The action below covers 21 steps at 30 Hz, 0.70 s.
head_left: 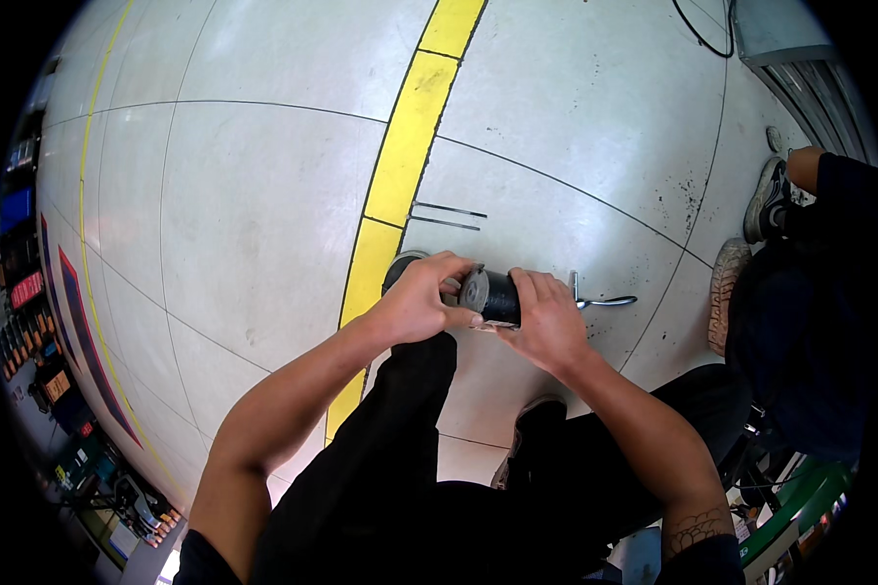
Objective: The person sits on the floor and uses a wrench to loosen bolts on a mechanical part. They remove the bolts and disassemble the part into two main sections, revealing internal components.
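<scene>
Between my hands is a black cylindrical motor (500, 298) with a dull grey end, held on its side above the floor. My left hand (427, 300) grips the grey end, fingertips at its upper rim and thumb low on its face. Around the other end of the body wraps my right hand (548, 320), covering much of it. Two thin dark rods (449, 210) lie side by side on the floor just beyond. To the right of my right hand rests a silver ratchet wrench (607, 302), partly hidden by the fingers.
A yellow floor stripe (412, 136) runs past my left shoe (400, 268). On the right another person (800, 292) crouches close by, shoes on the tiles. A grey slatted metal unit (815, 93) and black cable (700, 37) are at the upper right. Shelved goods (29, 322) line the left.
</scene>
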Tool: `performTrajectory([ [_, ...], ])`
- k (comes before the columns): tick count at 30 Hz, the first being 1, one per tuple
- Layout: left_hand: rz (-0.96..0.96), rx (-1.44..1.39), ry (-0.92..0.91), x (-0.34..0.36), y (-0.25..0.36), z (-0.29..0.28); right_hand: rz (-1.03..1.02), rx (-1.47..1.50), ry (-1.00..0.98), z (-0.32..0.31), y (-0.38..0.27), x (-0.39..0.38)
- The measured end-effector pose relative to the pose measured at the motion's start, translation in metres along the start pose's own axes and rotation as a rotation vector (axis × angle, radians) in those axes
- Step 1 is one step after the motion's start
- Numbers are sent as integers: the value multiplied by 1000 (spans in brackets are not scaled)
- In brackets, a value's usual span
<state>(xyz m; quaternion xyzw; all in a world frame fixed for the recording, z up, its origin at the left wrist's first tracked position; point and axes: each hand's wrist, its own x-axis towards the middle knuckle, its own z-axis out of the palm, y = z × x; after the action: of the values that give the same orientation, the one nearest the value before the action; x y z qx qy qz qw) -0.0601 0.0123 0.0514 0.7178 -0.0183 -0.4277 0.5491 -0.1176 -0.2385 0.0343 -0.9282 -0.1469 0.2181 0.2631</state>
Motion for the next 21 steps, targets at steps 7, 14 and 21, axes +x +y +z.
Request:
performTrajectory([
  [7,-125,87,-18,-7,4,2,-89,-72,7,7,-3,-5],
  [14,-185,134,3,-13,-10,19,-159,-201,-25,12,-11,-9],
  [21,-169,186,24,-20,-13,29,-230,-289,35,19,-14,-13],
])
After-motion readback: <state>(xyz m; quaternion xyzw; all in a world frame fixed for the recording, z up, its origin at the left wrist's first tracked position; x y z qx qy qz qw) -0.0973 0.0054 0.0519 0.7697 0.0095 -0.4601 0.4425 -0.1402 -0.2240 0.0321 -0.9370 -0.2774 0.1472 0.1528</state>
